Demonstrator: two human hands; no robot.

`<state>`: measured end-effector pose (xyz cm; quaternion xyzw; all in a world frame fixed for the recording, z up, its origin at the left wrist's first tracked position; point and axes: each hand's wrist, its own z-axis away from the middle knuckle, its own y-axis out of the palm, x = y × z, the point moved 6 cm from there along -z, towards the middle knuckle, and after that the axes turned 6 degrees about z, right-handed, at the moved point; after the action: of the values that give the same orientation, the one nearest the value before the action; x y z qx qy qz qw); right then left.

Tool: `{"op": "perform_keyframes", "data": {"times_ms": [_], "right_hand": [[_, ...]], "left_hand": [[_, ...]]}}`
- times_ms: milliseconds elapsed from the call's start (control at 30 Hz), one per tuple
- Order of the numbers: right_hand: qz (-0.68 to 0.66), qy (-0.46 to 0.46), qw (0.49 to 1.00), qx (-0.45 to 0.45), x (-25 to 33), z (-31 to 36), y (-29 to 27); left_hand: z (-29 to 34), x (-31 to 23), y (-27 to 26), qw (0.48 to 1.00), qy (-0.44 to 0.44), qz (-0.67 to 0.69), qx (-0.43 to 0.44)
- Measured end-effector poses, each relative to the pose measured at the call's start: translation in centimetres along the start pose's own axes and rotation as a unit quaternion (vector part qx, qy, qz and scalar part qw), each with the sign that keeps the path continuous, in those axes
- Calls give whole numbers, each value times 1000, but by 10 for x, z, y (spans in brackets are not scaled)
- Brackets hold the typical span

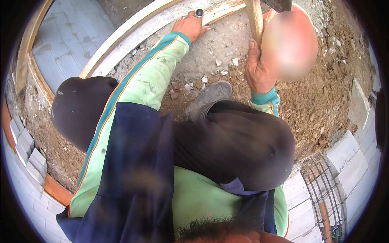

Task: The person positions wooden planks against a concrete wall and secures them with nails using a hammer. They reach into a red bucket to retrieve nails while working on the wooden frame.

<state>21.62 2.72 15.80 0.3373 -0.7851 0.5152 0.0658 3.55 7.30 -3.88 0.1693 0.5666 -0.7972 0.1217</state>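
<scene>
My left hand (189, 26), with a dark-stoned ring on one finger, is closed over a strip of rough wood (223, 12) beside a curved, pale form board (137, 30). Its thumb points right, and its fingertips are partly hidden. My right hand (259, 73) is raised at the right, thumb up, wrapped around a wooden handle (254, 20). A dark metal head (278, 4) by the handle's top is cut off by the frame, so the tool looks like a hammer. A blurred, rounded reddish shape (289, 46) covers my right fingers; its kind cannot be made out.
My shoe (208, 99) stands on crumbly soil with white stone bits. Grey paving (71, 36) lies beyond the curved board. Grey blocks (30, 150) sit at the left. A flat slab (359, 103), pale tiles (344, 150) and a metal bar grate (322, 190) are at the right.
</scene>
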Motion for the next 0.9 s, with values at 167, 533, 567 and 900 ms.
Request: {"op": "perform_keyframes", "data": {"times_ms": [167,533,567,900], "right_hand": [[156,78,949,264,-41,42,48],[-25,5,998,56,9,-9,7],[-24,3,998,55,5,-7,9],[7,-26,1000,-5,15,-34,-8]], "left_hand": [[-2,5,13,998,-12,19,65],[-2,6,18,1000,6,15,7],[-2,6,17,1000,2,15,15],[-2,3,12,999,22,21,17]]}}
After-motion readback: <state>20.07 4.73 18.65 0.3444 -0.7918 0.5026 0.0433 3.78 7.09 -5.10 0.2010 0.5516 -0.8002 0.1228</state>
